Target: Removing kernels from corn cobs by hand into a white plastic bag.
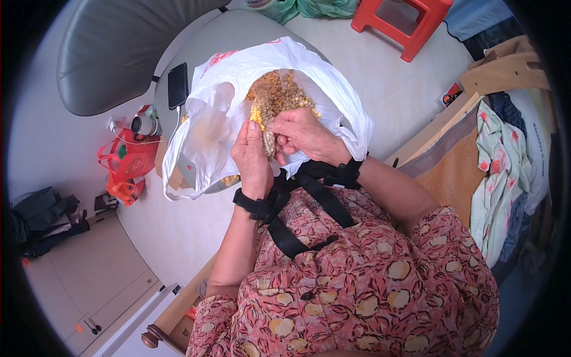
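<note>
A partly stripped dried corn cob (269,143) is between my hands, with a strip of yellow kernels left along one side and a bare pale lower end. My left hand (253,156) grips it from the left, thumb on the kernels. From the right, the bent fingers of my right hand (308,134) press against the cob; some fingertips are hidden. Beneath lies an open white plastic bag (205,134), and loose corn kernels (285,89) are heaped inside it. Its right handle loop passes by my right wrist.
The bag rests on a grey chair seat (241,26), beside a phone (177,86) on a white cable. More kernels (230,180) lie at the seat's near edge. A red plastic stool (403,22) stands beyond; a red bag (134,154) sits left. Clothing (499,169) covers the wooden-framed furniture at right.
</note>
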`<state>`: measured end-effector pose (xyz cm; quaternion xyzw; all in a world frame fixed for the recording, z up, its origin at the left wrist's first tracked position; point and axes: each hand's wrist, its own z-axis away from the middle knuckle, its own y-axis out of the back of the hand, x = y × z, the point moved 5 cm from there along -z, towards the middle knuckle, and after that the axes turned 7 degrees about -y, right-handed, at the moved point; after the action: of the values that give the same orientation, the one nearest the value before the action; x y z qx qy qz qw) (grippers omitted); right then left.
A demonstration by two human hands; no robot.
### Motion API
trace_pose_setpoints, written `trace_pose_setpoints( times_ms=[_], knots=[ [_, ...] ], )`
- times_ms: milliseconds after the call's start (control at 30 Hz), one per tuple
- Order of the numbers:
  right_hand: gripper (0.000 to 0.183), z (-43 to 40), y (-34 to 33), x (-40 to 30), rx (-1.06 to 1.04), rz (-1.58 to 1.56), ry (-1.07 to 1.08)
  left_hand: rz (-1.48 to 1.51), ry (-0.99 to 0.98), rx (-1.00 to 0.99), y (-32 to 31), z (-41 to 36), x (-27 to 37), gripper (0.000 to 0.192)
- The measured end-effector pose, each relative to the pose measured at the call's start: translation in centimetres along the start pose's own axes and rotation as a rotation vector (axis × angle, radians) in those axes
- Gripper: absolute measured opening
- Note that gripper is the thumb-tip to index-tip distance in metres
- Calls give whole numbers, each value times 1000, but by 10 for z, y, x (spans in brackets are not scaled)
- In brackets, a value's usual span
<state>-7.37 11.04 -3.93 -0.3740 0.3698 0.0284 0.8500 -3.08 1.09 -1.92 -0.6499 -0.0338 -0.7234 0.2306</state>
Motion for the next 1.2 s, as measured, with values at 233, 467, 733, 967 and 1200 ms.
trace_pose_setpoints(
  times_ms=[233, 467, 733, 967, 1200],
  knots=[
    [24, 3, 1, -1, 21, 6, -18, 44, 69, -19, 2, 0, 2, 35],
    [28, 3, -3, -3, -18, 94, 46, 10, 33, -33, 0, 3, 0, 37],
    [24, 2, 1, -1, -27, 88, 47, 80, 62, -83, 4, 0, -3, 36],
    [28, -1, 3, 4, -9, -107, 21, 23, 19, -73, -2, 3, 4, 37],
    [30, -2, 4, 5, 11, 12, 37, -22, -19, -58, -2, 5, 1, 41]
  ],
)
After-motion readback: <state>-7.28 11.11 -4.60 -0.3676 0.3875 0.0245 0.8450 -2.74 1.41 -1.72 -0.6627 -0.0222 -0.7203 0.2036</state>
